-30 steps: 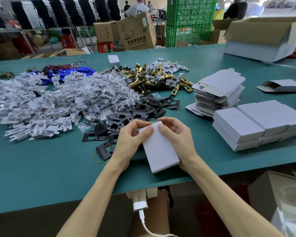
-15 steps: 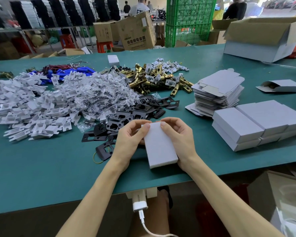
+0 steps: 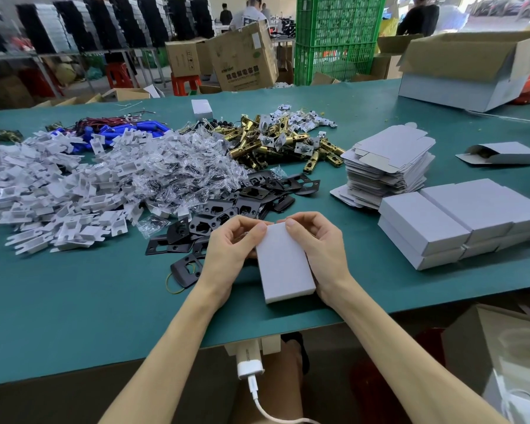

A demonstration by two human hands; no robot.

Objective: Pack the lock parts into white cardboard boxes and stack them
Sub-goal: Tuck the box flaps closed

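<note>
In the head view, a white box (image 3: 283,267) (its lid is closed) lies near the front edge of the green table (image 3: 74,316), between both hands. The left hand (image 3: 230,252) grips its left side with curled fingers and puts the thumb on the far top corner. The right hand (image 3: 322,249) grips the right side in the same way. Black plates (image 3: 227,206) lie just behind the left hand. On the right, packed boxes (image 3: 459,221) stand in two layers, with flat blanks (image 3: 389,166) behind them.
</note>
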